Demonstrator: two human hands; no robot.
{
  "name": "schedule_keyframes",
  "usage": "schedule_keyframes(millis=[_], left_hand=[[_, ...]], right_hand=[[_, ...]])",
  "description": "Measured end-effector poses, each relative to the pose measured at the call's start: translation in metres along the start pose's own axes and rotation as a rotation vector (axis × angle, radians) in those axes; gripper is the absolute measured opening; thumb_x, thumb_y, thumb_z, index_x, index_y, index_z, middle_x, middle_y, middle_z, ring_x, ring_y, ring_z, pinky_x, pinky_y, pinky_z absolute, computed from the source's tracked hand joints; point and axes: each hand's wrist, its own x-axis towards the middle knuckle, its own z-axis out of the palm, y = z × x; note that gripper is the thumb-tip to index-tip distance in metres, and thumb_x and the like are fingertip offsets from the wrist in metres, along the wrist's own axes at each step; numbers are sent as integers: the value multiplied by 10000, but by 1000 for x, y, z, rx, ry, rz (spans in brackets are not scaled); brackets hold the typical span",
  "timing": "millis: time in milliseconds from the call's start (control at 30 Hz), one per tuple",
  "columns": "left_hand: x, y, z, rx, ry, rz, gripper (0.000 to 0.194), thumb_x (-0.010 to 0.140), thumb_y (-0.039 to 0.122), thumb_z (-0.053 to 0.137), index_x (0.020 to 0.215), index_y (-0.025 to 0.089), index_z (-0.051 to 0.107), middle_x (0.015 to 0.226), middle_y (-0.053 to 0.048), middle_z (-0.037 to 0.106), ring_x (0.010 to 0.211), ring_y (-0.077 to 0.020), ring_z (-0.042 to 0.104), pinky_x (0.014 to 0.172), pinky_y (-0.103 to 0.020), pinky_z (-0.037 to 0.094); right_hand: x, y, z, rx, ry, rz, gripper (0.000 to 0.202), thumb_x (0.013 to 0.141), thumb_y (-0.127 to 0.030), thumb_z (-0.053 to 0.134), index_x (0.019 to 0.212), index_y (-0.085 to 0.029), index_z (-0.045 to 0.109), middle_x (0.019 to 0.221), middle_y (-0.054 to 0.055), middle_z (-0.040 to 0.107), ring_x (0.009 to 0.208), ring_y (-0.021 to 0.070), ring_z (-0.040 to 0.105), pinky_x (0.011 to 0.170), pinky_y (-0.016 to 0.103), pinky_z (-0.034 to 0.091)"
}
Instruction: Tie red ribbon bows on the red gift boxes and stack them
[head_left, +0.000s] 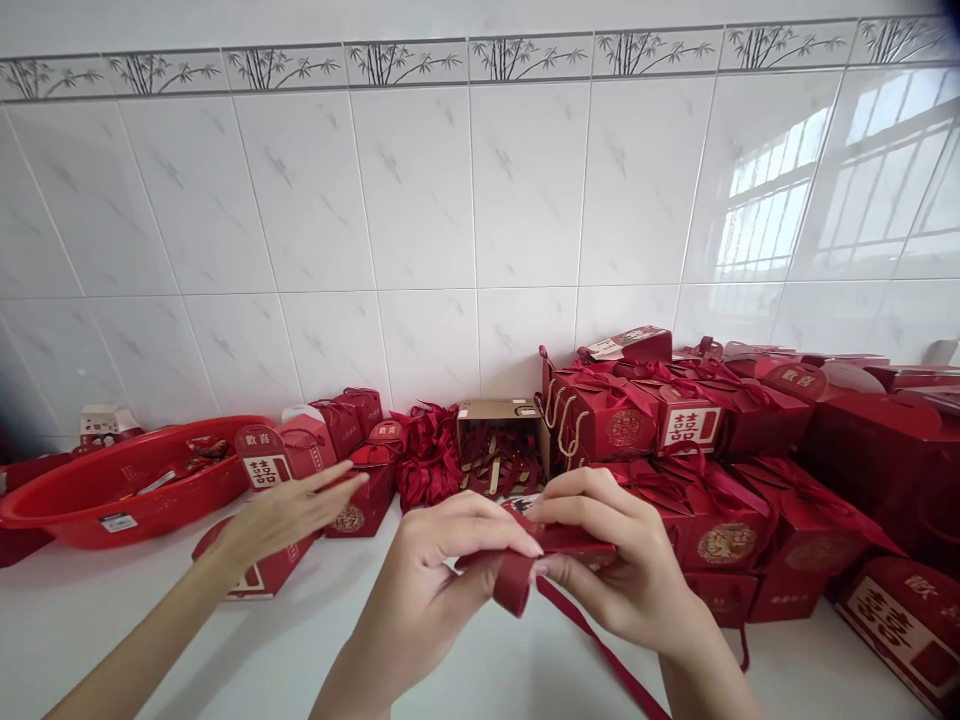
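Observation:
At the lower middle, my left hand (442, 570) pinches a dark red ribbon (514, 583), which forms a loop under its fingertips. My right hand (619, 550) touches it at the fingertips, thumb and fingers closed on the ribbon beside a small red box (574, 541). The box sits between and behind both hands, partly hidden by the fingers. From beneath the right hand, a long ribbon tail runs down toward the bottom edge.
Another person's hand (300, 515) reaches in from the left over red boxes. A red basin (120, 500) stands at the far left. Ribbon bundles (429, 455) and an open cardboard box (502, 410) lie behind. Stacked red gift boxes (720, 530) fill the right.

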Motion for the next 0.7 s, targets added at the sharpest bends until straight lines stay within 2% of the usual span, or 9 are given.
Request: schedule_keyframes(millis=[133, 233, 300, 433, 700], left_hand=[[-4, 5, -2, -85, 0, 50, 127, 822, 214, 649, 855, 229, 771, 796, -102, 695, 765, -190, 627, 459, -189, 494], [-6, 7, 0, -152, -9, 48, 178, 830, 179, 635, 905, 274, 765, 925, -88, 688, 685, -154, 646, 455, -201, 526], [-7, 9, 1, -159, 2, 45, 216, 813, 141, 651, 923, 293, 757, 1006, -76, 680, 681, -146, 666, 511, -229, 569], [-5, 10, 1, -34, 56, 132, 271, 717, 75, 733, 884, 286, 762, 967, -64, 723, 952, -233, 668, 761, -317, 593], [-5, 16, 0, 21, 52, 123, 214, 711, 77, 725, 838, 243, 679, 916, -36, 708, 953, -213, 653, 825, -319, 555]], right_hand=[[1, -2, 0, -30, 77, -127, 146, 832, -176, 631, 975, -198, 646, 868, 59, 659, 775, 174, 615, 700, 342, 440], [1, -4, -1, -40, 110, -173, 155, 830, -158, 623, 982, -183, 642, 837, 64, 669, 742, 176, 624, 696, 359, 430], [2, -6, -1, -38, 122, -175, 144, 826, -151, 624, 967, -174, 638, 825, 63, 672, 730, 172, 626, 698, 363, 424], [2, -7, -1, -51, 126, -188, 135, 823, -130, 610, 942, -191, 629, 804, 47, 675, 709, 163, 625, 692, 363, 412], [4, -9, 2, 2, 130, -166, 99, 849, -172, 572, 890, -194, 660, 839, 68, 644, 723, 165, 613, 659, 353, 448]])
